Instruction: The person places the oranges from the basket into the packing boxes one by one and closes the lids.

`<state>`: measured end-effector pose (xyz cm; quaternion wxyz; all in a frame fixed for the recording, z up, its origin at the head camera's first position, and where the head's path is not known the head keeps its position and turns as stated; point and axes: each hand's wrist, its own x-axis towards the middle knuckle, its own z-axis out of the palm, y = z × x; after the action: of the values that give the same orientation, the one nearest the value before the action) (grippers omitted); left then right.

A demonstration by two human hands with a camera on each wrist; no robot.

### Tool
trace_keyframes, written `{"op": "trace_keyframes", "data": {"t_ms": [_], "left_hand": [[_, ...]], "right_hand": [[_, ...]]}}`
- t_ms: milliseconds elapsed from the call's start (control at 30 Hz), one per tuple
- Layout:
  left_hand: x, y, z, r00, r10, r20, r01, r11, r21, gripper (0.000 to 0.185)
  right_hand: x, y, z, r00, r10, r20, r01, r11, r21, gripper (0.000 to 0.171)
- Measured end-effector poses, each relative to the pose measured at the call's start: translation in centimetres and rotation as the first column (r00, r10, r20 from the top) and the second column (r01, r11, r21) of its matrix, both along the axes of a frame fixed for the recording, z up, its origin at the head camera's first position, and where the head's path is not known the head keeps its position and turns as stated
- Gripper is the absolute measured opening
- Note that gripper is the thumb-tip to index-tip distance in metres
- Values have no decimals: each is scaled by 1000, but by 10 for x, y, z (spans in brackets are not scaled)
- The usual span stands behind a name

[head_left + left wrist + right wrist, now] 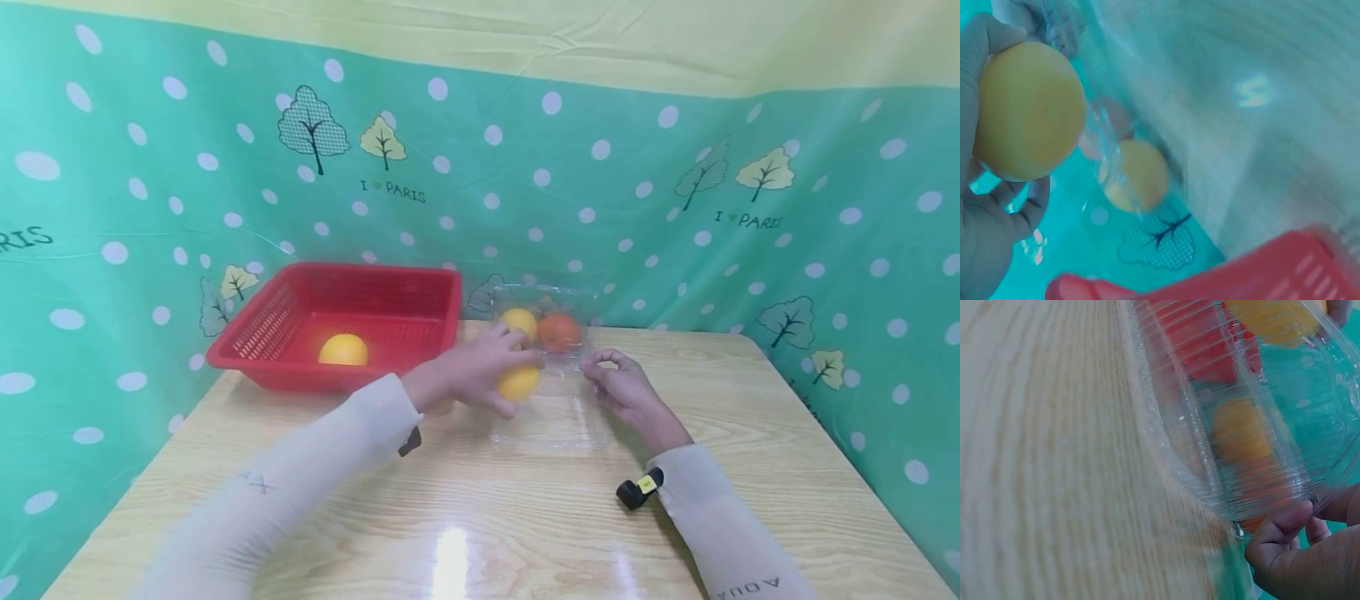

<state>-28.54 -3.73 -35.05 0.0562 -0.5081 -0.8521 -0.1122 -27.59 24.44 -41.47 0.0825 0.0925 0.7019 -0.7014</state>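
My left hand (pixel 483 367) grips a round yellow orange (pixel 519 384) over the clear plastic clamshell box (pixel 551 429). Its thumb and fingers spread around the fruit's sides in the left wrist view. At the box's far half, another yellow orange (pixel 516 320) and a red-orange round fruit (pixel 560 333) sit side by side, seen partly through the plastic. My right hand (pixel 628 396) pinches the box's right edge near the middle fold. The right wrist view shows thumb and finger together on that clear rim (pixel 1313 499).
A red plastic basket (pixel 277 377) stands to the left, with one more yellow orange (pixel 343 350) inside. Behind the wooden table (pixel 540 517) hangs a green dotted curtain (pixel 465 183), close to the back edge.
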Motion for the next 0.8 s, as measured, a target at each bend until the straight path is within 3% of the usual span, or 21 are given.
{"op": "trace_keyframes", "data": {"t_ms": [267, 500, 800], "left_hand": [[2, 15, -14, 997, 26, 69, -22, 997, -67, 69], [4, 26, -19, 991, 19, 130, -3, 992, -126, 64], [4, 30, -31, 995, 33, 99, -16, 985, -172, 62]], "right_hand": [[-1, -1, -2, 1000, -5, 0, 5, 1000, 12, 14], [-2, 0, -1, 1000, -15, 22, 15, 999, 31, 14], [-2, 0, 2, 1000, -12, 23, 11, 1000, 29, 16]]}}
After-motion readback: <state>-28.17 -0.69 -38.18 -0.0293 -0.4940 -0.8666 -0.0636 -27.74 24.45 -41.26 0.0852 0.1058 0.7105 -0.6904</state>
